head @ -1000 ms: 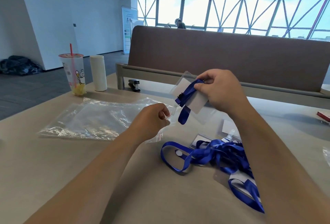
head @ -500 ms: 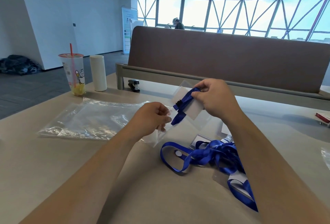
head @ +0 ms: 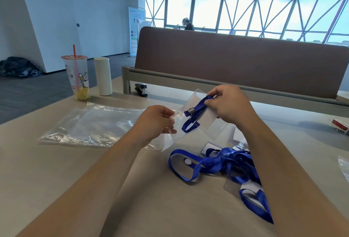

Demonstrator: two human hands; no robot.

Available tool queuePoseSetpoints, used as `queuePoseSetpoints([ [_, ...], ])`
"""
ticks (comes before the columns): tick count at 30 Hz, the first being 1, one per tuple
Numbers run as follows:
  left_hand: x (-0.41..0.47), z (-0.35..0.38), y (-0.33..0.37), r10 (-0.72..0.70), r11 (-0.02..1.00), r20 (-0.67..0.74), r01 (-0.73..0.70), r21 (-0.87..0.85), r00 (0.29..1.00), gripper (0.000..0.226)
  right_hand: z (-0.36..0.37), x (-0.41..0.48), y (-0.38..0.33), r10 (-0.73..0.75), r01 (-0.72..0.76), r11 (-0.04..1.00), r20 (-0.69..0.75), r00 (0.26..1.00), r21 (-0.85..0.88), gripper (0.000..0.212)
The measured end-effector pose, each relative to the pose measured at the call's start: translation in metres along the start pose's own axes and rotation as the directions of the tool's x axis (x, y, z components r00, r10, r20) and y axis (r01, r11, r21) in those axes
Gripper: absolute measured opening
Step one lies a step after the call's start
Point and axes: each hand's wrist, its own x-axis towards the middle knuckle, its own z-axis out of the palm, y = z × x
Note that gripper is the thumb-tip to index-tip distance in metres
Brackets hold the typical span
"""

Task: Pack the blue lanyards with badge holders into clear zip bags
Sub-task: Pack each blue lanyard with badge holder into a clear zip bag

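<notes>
Two hands (head: pixel 156 121) (head: pixel 229 105), one lanyard (head: pixel 198 105), one bag (head: pixel 169 141)

- Cup (head: pixel 76 78) and cylinder (head: pixel 103 76) side by side at the table's (head: pixel 56 180) far left; stapler (head: pixel 141 89) just right of them
- Bag pile (head: pixel 90 125) lies left; lanyard heap (head: pixel 226 163) right, nearer

red box (head: pixel 340 125) cropped, banner (head: pixel 136 31) txt unreadable

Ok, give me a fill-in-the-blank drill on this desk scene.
The right hand grips a folded ____ lanyard.
The left hand pinches a clear zip ____.
The cup has a ____ straw.
More lanyards lie piled on the ____.
Missing words: blue; bag; red; table.
</notes>
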Motion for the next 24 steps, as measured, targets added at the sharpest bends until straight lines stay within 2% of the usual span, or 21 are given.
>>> queuePoseSetpoints([
  [8, -0.004, -0.001, 0.000, 0.018, 0.994, -0.026, -0.021, -0.107, 0.999, 0.024, 0.008, -0.001, -0.001, -0.029, 0.040, 0.993, 0.103, 0.994, -0.108, 0.008],
  [14, -0.006, -0.002, 0.001, 0.069, 0.987, -0.011, -0.070, -0.144, 0.998, 0.022, 0.010, 0.001, 0.003, -0.020, 0.037, 0.972, 0.076, 0.997, -0.232, 0.018],
  [22, -0.008, -0.007, 0.003, 0.012, 0.963, -0.005, -0.013, -0.268, 1.000, 0.022, 0.009, -0.002, 0.003, -0.021, 0.053, 0.957, 0.113, 0.993, -0.285, 0.023],
  [24, -0.008, -0.005, 0.003, 0.012, 0.969, -0.011, -0.014, -0.248, 1.000, 0.020, 0.010, -0.003, 0.001, -0.024, 0.056, 0.962, 0.124, 0.992, -0.268, 0.026],
])
